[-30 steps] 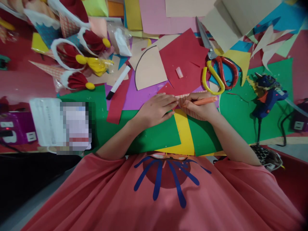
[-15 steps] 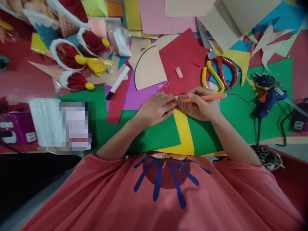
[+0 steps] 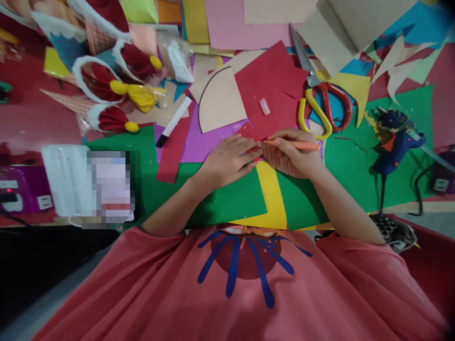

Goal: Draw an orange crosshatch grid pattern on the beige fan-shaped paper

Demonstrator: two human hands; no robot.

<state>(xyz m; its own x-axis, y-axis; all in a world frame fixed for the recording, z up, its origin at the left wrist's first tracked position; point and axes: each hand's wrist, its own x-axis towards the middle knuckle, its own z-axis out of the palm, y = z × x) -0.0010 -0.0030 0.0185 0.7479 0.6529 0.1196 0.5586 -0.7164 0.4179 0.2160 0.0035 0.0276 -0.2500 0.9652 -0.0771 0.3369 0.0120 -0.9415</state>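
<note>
My right hand (image 3: 301, 154) grips an orange marker (image 3: 302, 145), its tip against the pointed left end of a beige paper piece (image 3: 284, 162) marked with orange stripes. My left hand (image 3: 232, 158) lies palm down just left of that end, fingers stretched out over the paper. Its fingertips are at the edge of the striped piece; whether they press on it I cannot tell. A beige paper wedge with a black curved outline (image 3: 222, 102) and a red sheet (image 3: 268, 87) lie beyond my hands. Under them are green card (image 3: 227, 199) and a yellow strip (image 3: 272, 189).
Scissors with red and yellow handles (image 3: 313, 80) lie beyond my right hand. A blue glue gun (image 3: 394, 142) stands at the right. A black-and-white marker (image 3: 174, 122) lies at the left, near several paper cones with red gathered tops (image 3: 97, 80). A blurred phone (image 3: 112, 187) is nearer me.
The orange marker has moved left and its tip now reaches the pointed end of the striped paper. My left hand stays almost where it was.
</note>
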